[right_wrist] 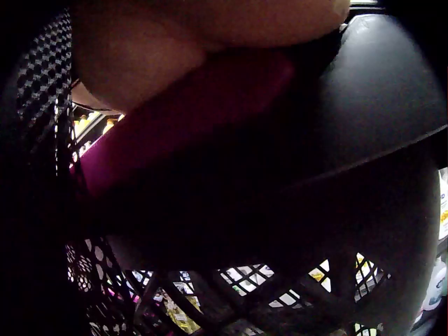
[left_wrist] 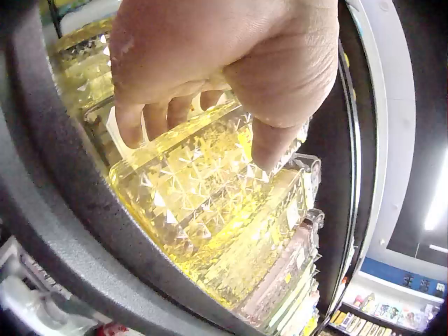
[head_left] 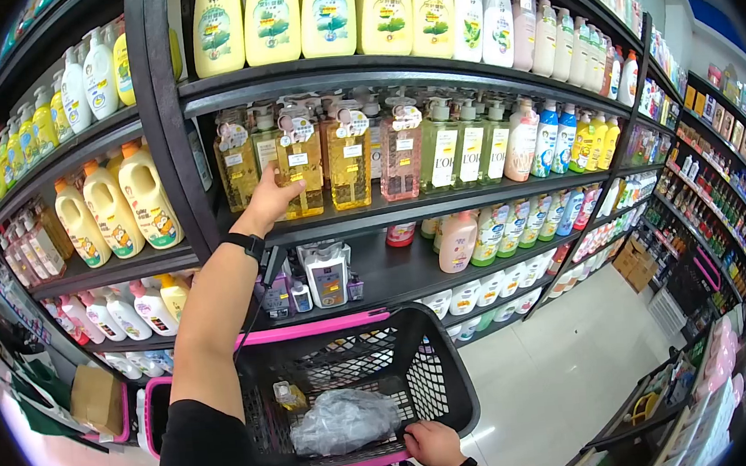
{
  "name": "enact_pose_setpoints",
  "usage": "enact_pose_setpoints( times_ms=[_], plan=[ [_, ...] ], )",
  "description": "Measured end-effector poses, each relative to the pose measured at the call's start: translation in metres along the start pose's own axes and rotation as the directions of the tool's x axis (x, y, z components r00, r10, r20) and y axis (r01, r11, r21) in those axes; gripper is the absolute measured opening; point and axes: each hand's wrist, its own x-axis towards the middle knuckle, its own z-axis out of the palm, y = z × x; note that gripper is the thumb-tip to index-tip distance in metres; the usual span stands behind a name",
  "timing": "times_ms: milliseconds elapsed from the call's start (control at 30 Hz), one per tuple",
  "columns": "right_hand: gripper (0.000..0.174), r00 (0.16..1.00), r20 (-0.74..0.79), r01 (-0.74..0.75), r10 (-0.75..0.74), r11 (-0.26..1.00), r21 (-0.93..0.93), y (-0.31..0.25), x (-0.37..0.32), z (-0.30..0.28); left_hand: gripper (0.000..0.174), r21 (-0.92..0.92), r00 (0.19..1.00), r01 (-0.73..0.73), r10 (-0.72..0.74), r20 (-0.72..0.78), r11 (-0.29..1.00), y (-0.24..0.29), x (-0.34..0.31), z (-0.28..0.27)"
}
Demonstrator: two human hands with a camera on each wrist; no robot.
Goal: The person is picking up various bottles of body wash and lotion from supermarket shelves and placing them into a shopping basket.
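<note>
My left hand [head_left: 274,197] reaches to the middle shelf and grips a clear pump bottle of yellow liquid [head_left: 306,172]. In the left wrist view, the thumb lies along one side of the faceted bottle [left_wrist: 203,175] and the fingers along the other. More bottles of the same kind stand beside it, such as a yellow one [head_left: 350,168] to its right. Low in front of me, my right hand [head_left: 436,445] holds the near rim of a black shopping basket [head_left: 443,378] with pink handles. Inside the basket lie a crumpled clear plastic bag [head_left: 345,420] and a small yellowish package [head_left: 290,396].
A pink-liquid bottle [head_left: 402,155] and green pump bottles [head_left: 439,147] continue the row rightward. Large yellow bottles [head_left: 327,15] line the shelf above. A black upright post [head_left: 163,118] stands left of my left hand. Tiled floor [head_left: 570,358] extends to the right, with a cardboard box [head_left: 636,263] farther off.
</note>
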Motion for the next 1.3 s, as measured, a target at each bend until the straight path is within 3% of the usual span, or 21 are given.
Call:
enact_pose_setpoints(
  times_ms=[200, 300, 367, 433, 500, 567, 633, 733, 767, 833, 933, 1033, 1100, 1167, 1200, 1233, 1300],
  plan=[
    [0.012, 1.000, -0.016, -0.002, 0.002, 1.000, 0.012, -0.005, 0.003, -0.006, 0.064, -0.155, 0.998, 0.064, -0.068, -0.019, 0.986, 0.007, -0.012, 0.003],
    [0.014, 1.000, 0.010, -0.017, 0.017, 0.999, 0.029, -0.003, 0.003, -0.005, 0.058, -0.230, 0.999, -0.040, 0.036, -0.022, 0.972, -0.005, -0.029, -0.003],
    [0.022, 0.982, 0.167, -0.115, 0.088, 0.981, 0.157, 0.002, 0.007, -0.010, 0.047, -0.325, 1.000, -0.011, 0.011, -0.004, 0.946, 0.001, -0.059, -0.010],
    [0.026, 0.981, 0.183, -0.122, 0.072, 0.951, 0.283, 0.005, 0.021, -0.023, 0.048, -0.506, 0.998, 0.008, 0.026, 0.061, 0.863, 0.028, -0.110, -0.011],
    [0.029, 0.957, 0.244, -0.235, 0.159, 0.916, 0.324, -0.013, 0.047, -0.052, 0.049, -0.559, 0.993, -0.034, 0.091, 0.074, 0.829, 0.032, -0.156, -0.011],
    [0.033, 0.991, 0.115, -0.117, 0.071, 0.869, 0.480, -0.037, 0.086, -0.080, 0.055, -0.541, 0.995, 0.035, 0.022, 0.099, 0.840, 0.048, -0.214, -0.007],
    [0.054, 0.994, 0.059, -0.103, 0.087, 0.677, 0.729, -0.057, 0.118, -0.084, 0.062, -0.533, 0.996, 0.049, -0.003, 0.087, 0.845, 0.050, -0.265, 0.004],
    [0.082, 0.998, 0.039, -0.012, -0.040, 0.532, 0.847, -0.102, 0.165, -0.108, 0.069, -0.486, 0.982, 0.148, -0.070, 0.176, 0.861, 0.062, -0.319, 0.022],
    [0.085, 0.996, 0.057, -0.012, -0.074, 0.501, 0.865, -0.114, 0.176, -0.108, 0.069, -0.497, 0.980, 0.163, -0.082, 0.180, 0.852, 0.059, -0.332, 0.026],
    [0.079, 0.984, 0.082, -0.032, -0.157, 0.297, 0.954, -0.128, 0.192, -0.090, 0.069, -0.461, 0.971, 0.205, -0.120, 0.206, 0.863, 0.053, -0.351, 0.027],
    [0.069, 0.961, 0.242, -0.216, -0.137, 0.177, 0.960, -0.140, 0.190, -0.076, 0.070, -0.405, 0.941, 0.295, -0.190, 0.280, 0.866, 0.048, -0.361, 0.015],
    [0.060, 0.954, 0.273, -0.237, -0.124, 0.249, 0.939, -0.136, 0.187, -0.052, 0.078, -0.164, 0.868, 0.338, -0.240, 0.435, 0.927, 0.052, -0.352, -0.015],
    [0.059, 0.950, 0.291, -0.243, -0.111, 0.320, 0.916, -0.138, 0.183, -0.045, 0.094, -0.141, 0.929, 0.169, -0.110, 0.352, 0.975, 0.054, -0.346, -0.030],
    [0.060, 0.939, 0.322, -0.264, -0.117, 0.353, 0.898, -0.140, 0.180, -0.041, 0.095, -0.215, 0.971, 0.069, -0.016, 0.238, 0.974, 0.053, -0.345, -0.044],
    [0.063, 0.940, 0.315, -0.257, -0.134, 0.331, 0.908, -0.139, 0.177, -0.037, 0.096, -0.161, 0.969, 0.059, -0.018, 0.248, 0.985, 0.064, -0.340, -0.054],
    [0.064, 0.941, 0.299, -0.213, -0.160, 0.406, 0.889, -0.136, 0.176, -0.032, 0.091, -0.108, 0.972, 0.012, 0.014, 0.235, 0.994, 0.073, -0.336, -0.059],
    [0.066, 0.935, 0.284, -0.128, -0.214, 0.543, 0.830, -0.128, 0.173, -0.023, 0.084, 0.113, 0.927, -0.048, 0.002, 0.376, 0.992, 0.090, -0.325, -0.072]
  ],
)
